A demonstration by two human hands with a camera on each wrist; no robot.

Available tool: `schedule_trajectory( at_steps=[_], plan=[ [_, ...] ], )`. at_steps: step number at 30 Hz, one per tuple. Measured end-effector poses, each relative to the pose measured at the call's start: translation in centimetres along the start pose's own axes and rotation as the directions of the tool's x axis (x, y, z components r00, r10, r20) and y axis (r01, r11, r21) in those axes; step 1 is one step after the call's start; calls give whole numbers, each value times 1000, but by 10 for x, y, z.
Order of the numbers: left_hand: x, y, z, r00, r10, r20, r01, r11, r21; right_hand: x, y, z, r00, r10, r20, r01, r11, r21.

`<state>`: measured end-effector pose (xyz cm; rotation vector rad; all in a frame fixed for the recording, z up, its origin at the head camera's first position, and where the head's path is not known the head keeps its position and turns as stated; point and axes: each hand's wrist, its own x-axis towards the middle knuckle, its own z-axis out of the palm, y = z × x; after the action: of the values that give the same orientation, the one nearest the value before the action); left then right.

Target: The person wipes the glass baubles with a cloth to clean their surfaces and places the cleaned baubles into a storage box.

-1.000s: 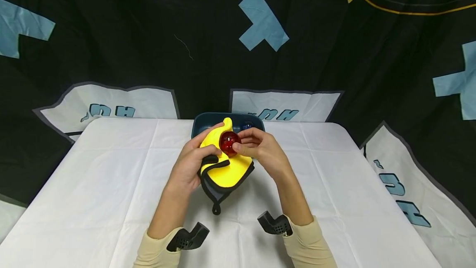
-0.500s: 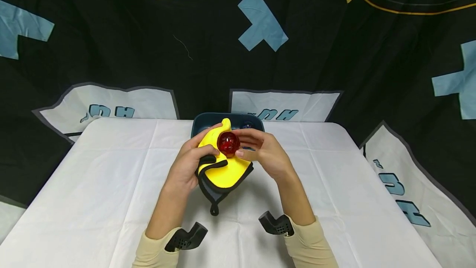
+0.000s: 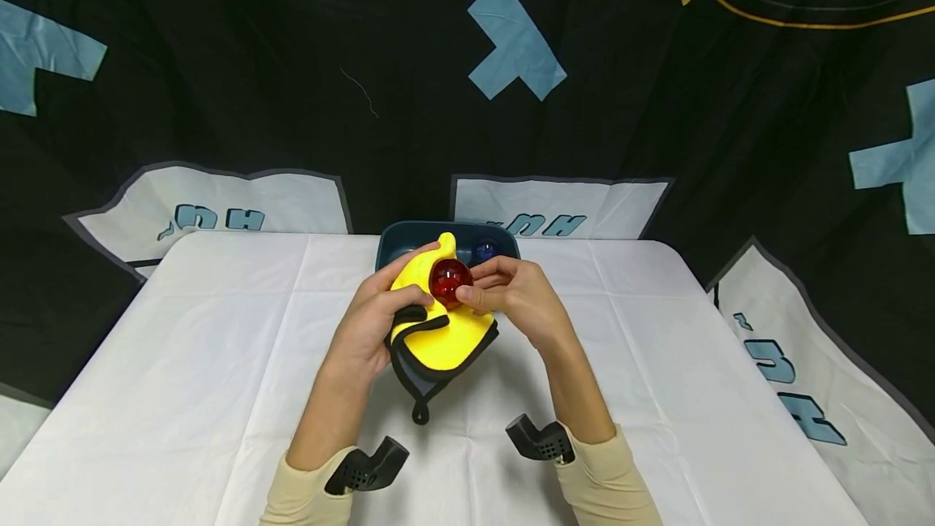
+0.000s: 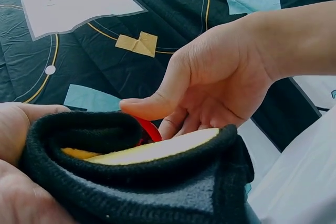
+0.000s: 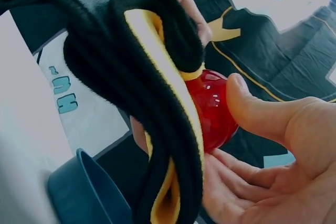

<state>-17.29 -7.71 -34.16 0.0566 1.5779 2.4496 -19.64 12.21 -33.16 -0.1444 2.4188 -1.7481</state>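
Observation:
My left hand (image 3: 365, 323) grips a yellow cloth (image 3: 445, 345) with a grey back, black edging and a hanging loop. Folds of the cloth cup a shiny, clear red ball (image 3: 447, 282). On the ball's right side, my right hand (image 3: 524, 299) pinches it between thumb and fingers. The right wrist view shows the thumb pressed to the red ball (image 5: 215, 109) while the cloth (image 5: 157, 87) covers its other side. From the left wrist, the folded cloth (image 4: 142, 182) hides most of the ball.
Behind the hands, at the table's far edge, stands a dark teal tub (image 3: 394, 240) with a blue ball (image 3: 485, 250) inside. A white cloth covers the table (image 3: 183, 396). Beyond it hangs a black sheet (image 3: 307, 88) with tape pieces. Each wrist wears a black camera.
My right fingers loosened from the red ball half a second ago, with the thumb lower, and now pinch it again. The left hand keeps its hold on the cloth.

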Motion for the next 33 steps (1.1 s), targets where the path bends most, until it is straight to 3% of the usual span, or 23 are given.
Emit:
schedule_trajectory(
  at_steps=[7,14,18,26,33],
  plan=[
    [1,-1,0,1000,16,11,-16,1000,3,-1,0,2,991,-127,52,122,988,94],
    [2,-1,-2,999,-10,-31,9,1000,-29,0,3,-1,980,-162,116,154,985,73],
    [2,-1,-1,1000,-22,-20,22,1000,-12,0,3,-3,983,-147,105,143,989,44],
    [3,-2,1,1000,-18,-7,18,1000,-9,-1,-2,1,999,-36,2,36,999,-29],
    [4,-2,2,1000,-10,-6,10,1000,1,-1,-2,-1,998,-55,19,55,998,4]
  ],
)
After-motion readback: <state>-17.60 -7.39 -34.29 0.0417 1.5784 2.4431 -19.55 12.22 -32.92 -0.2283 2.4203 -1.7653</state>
